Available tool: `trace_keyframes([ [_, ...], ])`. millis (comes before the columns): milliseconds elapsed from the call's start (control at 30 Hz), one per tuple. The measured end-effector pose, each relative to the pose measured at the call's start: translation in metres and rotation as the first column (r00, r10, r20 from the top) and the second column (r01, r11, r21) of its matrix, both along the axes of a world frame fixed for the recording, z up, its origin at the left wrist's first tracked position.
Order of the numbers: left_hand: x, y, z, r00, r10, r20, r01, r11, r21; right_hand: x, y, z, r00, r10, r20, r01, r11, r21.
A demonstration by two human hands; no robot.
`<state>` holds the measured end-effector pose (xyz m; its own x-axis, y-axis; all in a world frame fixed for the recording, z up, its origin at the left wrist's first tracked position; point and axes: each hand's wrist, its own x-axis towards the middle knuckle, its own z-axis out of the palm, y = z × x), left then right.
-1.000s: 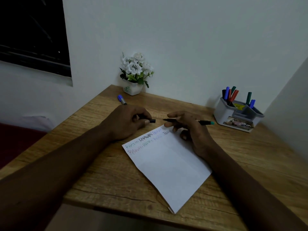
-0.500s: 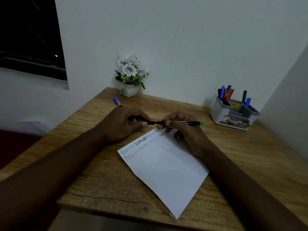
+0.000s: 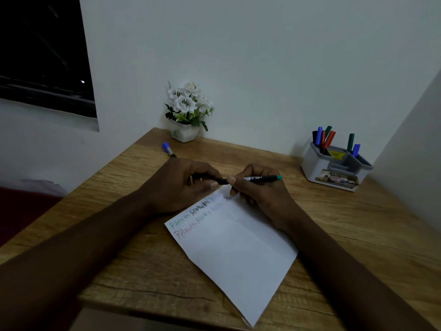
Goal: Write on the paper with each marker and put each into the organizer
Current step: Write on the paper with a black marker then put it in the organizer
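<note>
Spanning the near centre of the brown wooden desk (image 3: 124,211): white creased paper sheet (image 3: 236,254), light, floppy, prone to sliding. Far right: grey plastic organizer (image 3: 334,170), several markers upright inside. Above the paper's far edge: slim black marker with teal end (image 3: 260,178), light, rigid, smooth; best gripped mid-barrel. Right hand (image 3: 260,194) pinching barrel; left hand (image 3: 181,185) pinching the cap end, probably capping. Far left: blue-capped marker (image 3: 168,149) lying loose.
</note>
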<state>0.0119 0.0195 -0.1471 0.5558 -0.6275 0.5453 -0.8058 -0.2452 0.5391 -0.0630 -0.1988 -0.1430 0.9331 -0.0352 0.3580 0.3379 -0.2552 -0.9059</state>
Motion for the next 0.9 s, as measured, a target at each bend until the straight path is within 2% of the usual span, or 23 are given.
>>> trace_keyframes([
  [500,0.002,0.0,-0.007,0.997,-0.056,-0.059,0.048,0.992,-0.118,0.001,0.008,-0.002,1.0,-0.019,-0.006,0.02,0.999,0.043],
  [667,0.002,-0.002,-0.008,0.996,-0.047,-0.07,0.04,0.994,-0.099,0.0,0.007,-0.004,1.0,-0.01,-0.018,0.01,1.0,0.03],
  [800,0.004,-0.007,-0.008,0.992,0.057,-0.109,-0.063,0.997,-0.051,0.003,0.006,-0.003,0.996,0.005,-0.09,0.011,0.985,0.17],
  [900,0.001,-0.004,-0.007,0.99,0.09,-0.104,-0.086,0.995,0.045,0.007,0.001,-0.006,0.989,-0.09,-0.115,0.12,0.951,0.284],
])
